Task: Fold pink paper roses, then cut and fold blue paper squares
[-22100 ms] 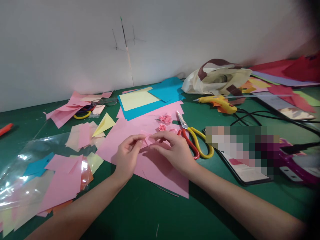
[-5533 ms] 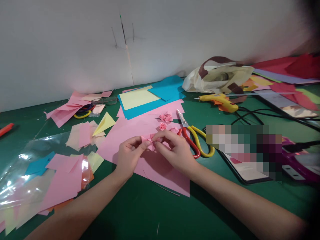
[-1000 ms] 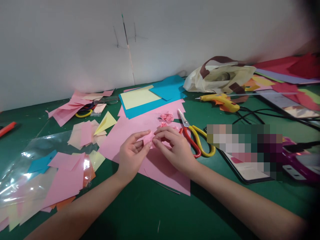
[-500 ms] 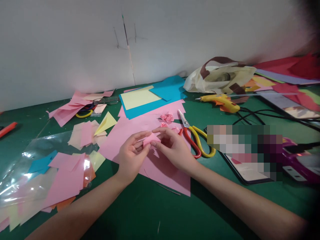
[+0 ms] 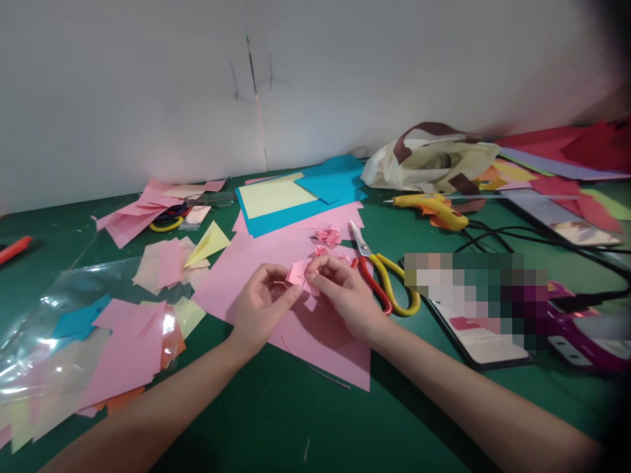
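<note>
Between my two hands is a small folded piece of pink paper point(image 5: 296, 273). My left hand point(image 5: 261, 303) pinches its left side between thumb and fingers. From the right, my right hand point(image 5: 345, 295) grips its other edge, the fingertips curled over it. Both hands are just above a large pink sheet point(image 5: 325, 355). Beyond my fingers lie small pink paper flowers point(image 5: 327, 234), one with a dark thin stem. Scissors point(image 5: 382, 279) with red and yellow handles rest right of the flowers, blades pointing away. A thin wire point(image 5: 315, 370) lies across the sheet's near edge.
At left lies a clear plastic bag point(image 5: 34, 341) with coloured paper. Blue sheets point(image 5: 345, 177) lie at the back. To the right are a yellow glue gun point(image 5: 434, 207), black cables point(image 5: 497, 235), a phone point(image 5: 486, 348) and a cloth bag point(image 5: 379, 169) by the wall.
The pink paper has turned in my fingers and now shows a flat folded face with a point hanging below. My right fingers have shifted on its edge. The view has tilted slightly.
</note>
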### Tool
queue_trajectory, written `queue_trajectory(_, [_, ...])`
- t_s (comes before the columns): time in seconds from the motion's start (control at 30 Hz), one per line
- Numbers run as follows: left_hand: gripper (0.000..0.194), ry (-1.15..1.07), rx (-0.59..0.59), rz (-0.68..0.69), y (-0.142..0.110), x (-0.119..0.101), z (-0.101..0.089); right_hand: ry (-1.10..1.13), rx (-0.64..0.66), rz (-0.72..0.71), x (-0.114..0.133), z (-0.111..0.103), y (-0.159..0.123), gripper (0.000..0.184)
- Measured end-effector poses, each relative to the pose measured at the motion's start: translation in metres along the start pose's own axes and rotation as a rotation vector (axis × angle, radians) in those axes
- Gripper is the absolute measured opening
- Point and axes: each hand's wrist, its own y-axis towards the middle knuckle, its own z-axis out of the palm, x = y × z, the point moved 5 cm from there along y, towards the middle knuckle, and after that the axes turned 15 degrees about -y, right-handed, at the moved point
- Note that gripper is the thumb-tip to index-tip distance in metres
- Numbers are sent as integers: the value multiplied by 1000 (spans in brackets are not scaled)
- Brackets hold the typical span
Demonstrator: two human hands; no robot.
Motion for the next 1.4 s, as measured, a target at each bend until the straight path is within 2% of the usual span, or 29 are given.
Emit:
queue_trajectory(0.07, [14,32,-2,-53,2,3,-2,-60,35,-6,3,2,-1,12])
queue_trajectory(0.13, [15,15,-54,-57,3,4,-7,-136,47,-14,6,2,-2,10])
queue_trajectory(0.23, [24,-88,-152,-74,5,9,-15,-206,74,-26,6,4,-3,14])
queue_trajectory(0.3, [29,-155,-164,-92,6,11,-16,-205,86,-34,4,5,-4,20])
queue_trajectory(0.4, [37,-203,-136,-106,5,10,-12,-200,62,-43,1,6,-4,29])
queue_trajectory(0.63, [49,-85,-15,-80,0,6,-3,-172,46,-79,5,5,-6,24])
queue_trajectory(0.77, [37,-25,-7,-55,-1,4,-3,-362,28,-133,11,4,-8,15])
queue_trajectory(0.93, [22,-32,49,23,-3,-2,-2,-600,-26,-306,19,3,-10,11])
queue_trajectory(1.1, [19,-7,88,44,-4,-2,-1,-503,-10,-376,20,5,-11,8])
queue_trajectory(1.3, [21,149,85,264,-5,-12,-1,-270,-34,-288,16,4,-10,14])
queue_trajectory(1.4, [27,153,70,312,-7,-14,-1,-213,-35,-258,13,4,-10,21])
